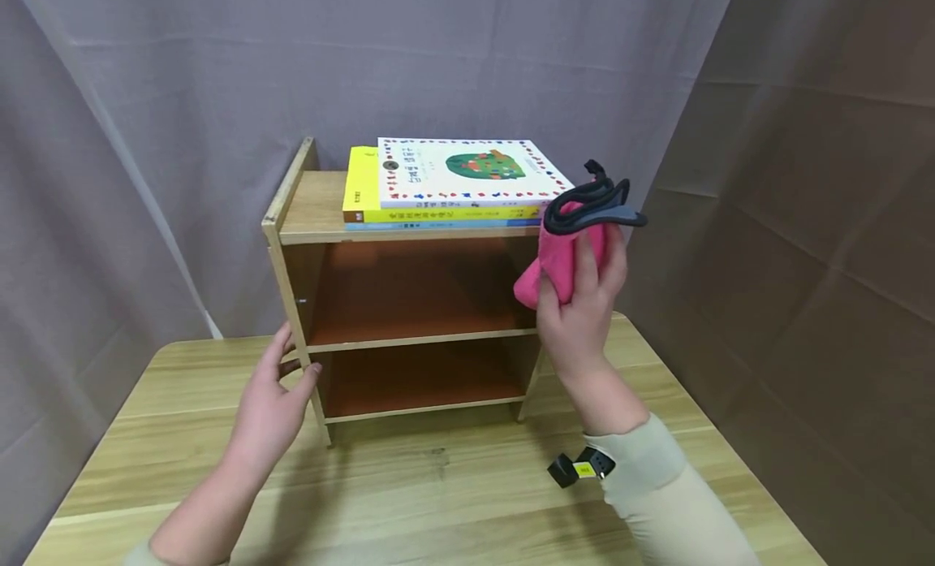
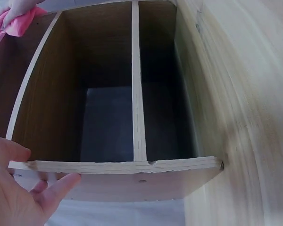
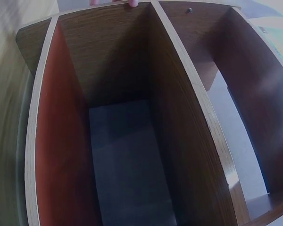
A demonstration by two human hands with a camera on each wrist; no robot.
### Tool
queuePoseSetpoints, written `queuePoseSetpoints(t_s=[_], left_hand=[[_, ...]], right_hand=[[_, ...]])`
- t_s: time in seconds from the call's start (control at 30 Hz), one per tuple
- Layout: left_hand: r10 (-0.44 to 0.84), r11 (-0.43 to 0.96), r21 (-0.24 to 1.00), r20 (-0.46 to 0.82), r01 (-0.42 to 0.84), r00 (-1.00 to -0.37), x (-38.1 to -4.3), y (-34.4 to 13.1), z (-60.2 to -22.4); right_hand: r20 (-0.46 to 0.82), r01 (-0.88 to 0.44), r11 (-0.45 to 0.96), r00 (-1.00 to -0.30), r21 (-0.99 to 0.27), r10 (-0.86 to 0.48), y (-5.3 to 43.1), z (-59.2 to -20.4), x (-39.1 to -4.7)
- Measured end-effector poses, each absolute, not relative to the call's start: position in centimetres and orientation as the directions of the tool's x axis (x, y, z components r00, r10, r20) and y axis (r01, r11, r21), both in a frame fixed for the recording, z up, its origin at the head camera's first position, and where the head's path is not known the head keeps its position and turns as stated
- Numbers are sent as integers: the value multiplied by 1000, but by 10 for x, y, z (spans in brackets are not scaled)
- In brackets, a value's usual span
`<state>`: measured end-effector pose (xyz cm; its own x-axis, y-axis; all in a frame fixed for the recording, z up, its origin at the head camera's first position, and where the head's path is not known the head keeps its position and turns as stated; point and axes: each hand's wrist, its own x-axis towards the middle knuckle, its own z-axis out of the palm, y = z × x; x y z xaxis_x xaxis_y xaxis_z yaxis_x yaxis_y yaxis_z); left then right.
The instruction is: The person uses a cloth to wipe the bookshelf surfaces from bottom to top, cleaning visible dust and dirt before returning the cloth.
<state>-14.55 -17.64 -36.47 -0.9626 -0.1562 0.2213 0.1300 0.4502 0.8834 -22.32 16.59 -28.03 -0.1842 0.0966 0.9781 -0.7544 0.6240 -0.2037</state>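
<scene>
A small wooden shelf [image 1: 424, 339] stands on the table, with a stack of books on its top board. My left hand [image 1: 270, 408] grips the front edge of its left side panel, thumb on one side and fingers on the other, as the left wrist view [image 2: 19, 188] also shows. In my right hand [image 1: 584, 314] is a bunched pink cloth [image 1: 558, 261] with dark edging and a black loop, held near the top right corner, beside the books. Part of the right side panel is hidden behind this hand. Only a sliver of pink shows in the right wrist view.
A white picture book [image 1: 467, 172] lies on a yellow book [image 1: 361, 184], with a blue one [image 1: 431, 224] underneath. The wooden table [image 1: 438, 501] extends around the shelf. Grey curtains [image 1: 438, 62] hang behind and at both sides.
</scene>
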Motion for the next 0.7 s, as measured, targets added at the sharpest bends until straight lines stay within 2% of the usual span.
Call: queuePoseSetpoints(t_s=[0.2, 0.57, 0.7], left_hand=[[-167, 464, 879, 210, 111, -963, -146, -178, -365], [-162, 473, 873, 218, 118, -962, -149, -176, -369], [-168, 469, 876, 209, 108, -963, -148, -177, -369]], right_hand=[[976, -755, 619, -183, -215, 117, 163, -281, -223], [988, -758, 634, -102, -155, 119, 158, -282, -225], [987, -745, 647, -118, -161, 110, 153, -284, -225]])
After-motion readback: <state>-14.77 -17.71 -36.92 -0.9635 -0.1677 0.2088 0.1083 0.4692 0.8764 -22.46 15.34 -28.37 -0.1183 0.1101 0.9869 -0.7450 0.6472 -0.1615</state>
